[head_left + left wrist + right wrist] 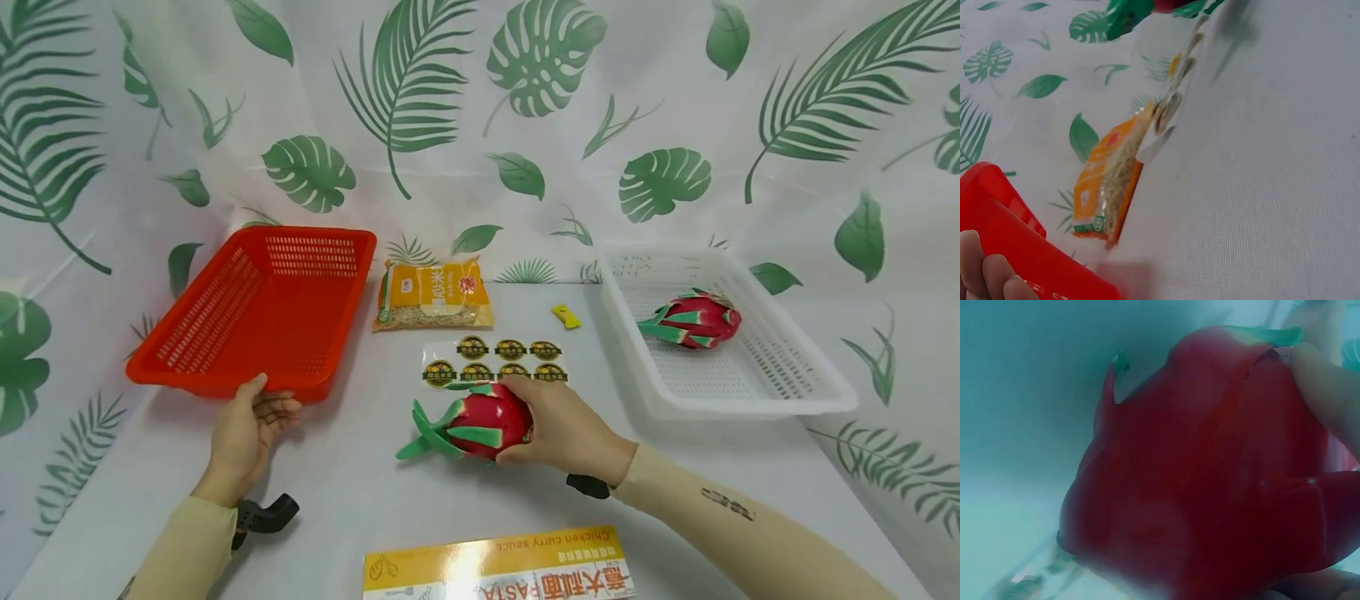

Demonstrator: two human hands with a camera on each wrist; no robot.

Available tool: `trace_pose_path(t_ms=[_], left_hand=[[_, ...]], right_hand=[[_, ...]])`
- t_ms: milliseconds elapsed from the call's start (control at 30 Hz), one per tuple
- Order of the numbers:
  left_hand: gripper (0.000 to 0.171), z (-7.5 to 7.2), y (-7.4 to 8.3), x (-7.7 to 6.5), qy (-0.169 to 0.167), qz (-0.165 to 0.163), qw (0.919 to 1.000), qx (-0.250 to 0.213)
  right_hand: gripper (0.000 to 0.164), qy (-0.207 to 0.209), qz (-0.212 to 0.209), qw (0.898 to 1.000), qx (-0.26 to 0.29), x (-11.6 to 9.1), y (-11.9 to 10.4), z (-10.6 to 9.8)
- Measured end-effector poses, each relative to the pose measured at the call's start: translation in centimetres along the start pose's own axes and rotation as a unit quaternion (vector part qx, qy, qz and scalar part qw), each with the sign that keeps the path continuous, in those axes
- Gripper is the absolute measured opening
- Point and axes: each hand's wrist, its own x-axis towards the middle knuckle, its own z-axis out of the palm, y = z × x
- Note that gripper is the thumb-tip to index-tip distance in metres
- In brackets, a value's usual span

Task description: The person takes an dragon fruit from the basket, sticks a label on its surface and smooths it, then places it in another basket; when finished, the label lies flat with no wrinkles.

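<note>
In the head view my right hand grips the rounded end of a red dragon fruit with green scales, thumb on the near side and fingers over the far side. Its green tips point left. The same dragon fruit fills much of the right wrist view. My left hand is at the near edge of a red plastic basket, fingers loosely curled with nothing visible in them. Whether it touches the basket is unclear. Another dragon fruit lies inside a white basket on the right.
A sheet of round black-and-gold stickers lies behind the held fruit. Farther back are an orange-and-clear food bag and a small yellow packet. A pasta box sits at the near edge. Leaf-patterned cloth hangs behind the table.
</note>
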Motion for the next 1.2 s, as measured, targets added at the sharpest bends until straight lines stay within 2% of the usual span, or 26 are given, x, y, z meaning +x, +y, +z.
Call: trace_pose_path(t_ms=[133, 233, 433, 667, 833, 933, 1000, 1100, 1200], left_hand=[[0.044, 0.0, 0.0, 0.1, -0.006, 0.004, 1.0000, 0.004], [0.044, 0.0, 0.0, 0.3, -0.011, 0.008, 0.9999, 0.004], [0.044, 0.2, 0.1, 0.5, -0.014, 0.014, 0.9998, 0.000], [0.046, 0.3, -0.3, 0.4, -0.013, 0.012, 0.9998, -0.011], [0.050, 0.3, -0.4, 0.5, -0.015, 0.005, 0.9998, -0.011], [0.052, 0.6, -0.5, 0.3, -0.026, -0.003, 0.9996, 0.011], [0.052, 0.8, -0.6, 0.1, -0.043, -0.008, 0.9981, 0.044], [0.051, 1.2, -0.8, -0.1, -0.070, -0.012, 0.9920, 0.104], [0.052, 1.9, -0.9, -0.2, -0.082, -0.008, 0.9829, 0.165]], right_hand=[[0.086, 0.003, 0.012, 1.000, -0.004, -1.2, 0.7, 0.1], [0.082, 0.004, 0.015, 1.000, 0.003, -1.9, 1.1, -0.1], [0.080, -0.022, 0.032, 0.999, 0.024, -3.1, 1.6, -0.6], [0.083, -0.045, 0.065, 0.996, 0.046, -3.3, 2.2, -0.7], [0.085, -0.044, 0.065, 0.995, 0.059, -3.4, 2.5, -0.5], [0.088, -0.043, 0.062, 0.995, 0.064, -3.5, 2.7, -0.5], [0.091, -0.043, 0.062, 0.995, 0.066, -3.6, 2.8, -0.5], [0.095, -0.043, 0.069, 0.994, 0.076, -3.6, 2.9, -0.6], [0.095, -0.039, 0.084, 0.991, 0.094, -3.6, 2.8, -0.7]])
